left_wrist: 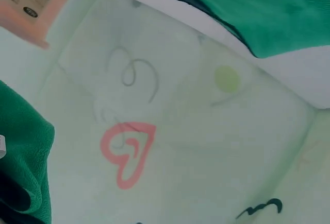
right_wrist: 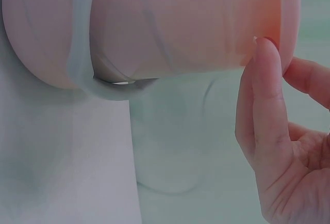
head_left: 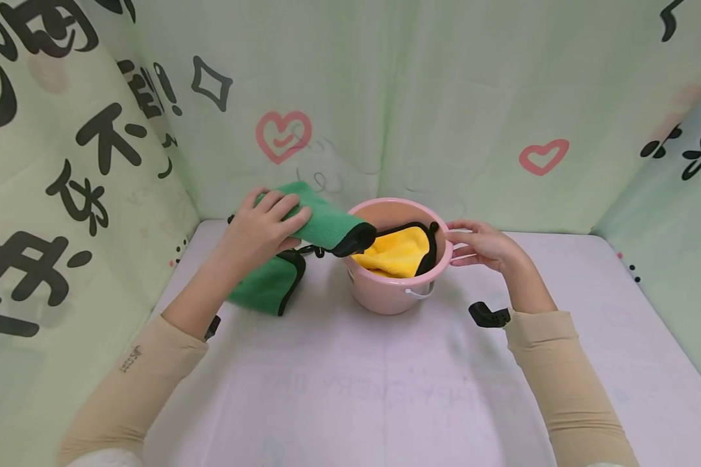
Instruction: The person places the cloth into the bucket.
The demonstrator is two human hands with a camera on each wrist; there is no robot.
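My left hand (head_left: pixel 269 217) grips a folded green cloth (head_left: pixel 330 217) with a black border, fingers over its top. The cloth's right end hangs over the left rim of a pink bucket (head_left: pixel 385 298). Inside the bucket lies a yellow cloth (head_left: pixel 400 250) edged in black. At the bucket's right rim is my right hand (head_left: pixel 485 246); the right wrist view shows its fingertips (right_wrist: pixel 268 54) pinching the rim. Below my left hand, a second green cloth (head_left: pixel 265 285) with black edging lies on the table, partly hidden by the left hand and arm.
The table (head_left: pixel 350 389) has a pale lilac cover. Green printed curtains (head_left: pixel 455 97) stand close behind it and on both sides. The bucket's white handle (head_left: pixel 420 293) hangs down at its front right.
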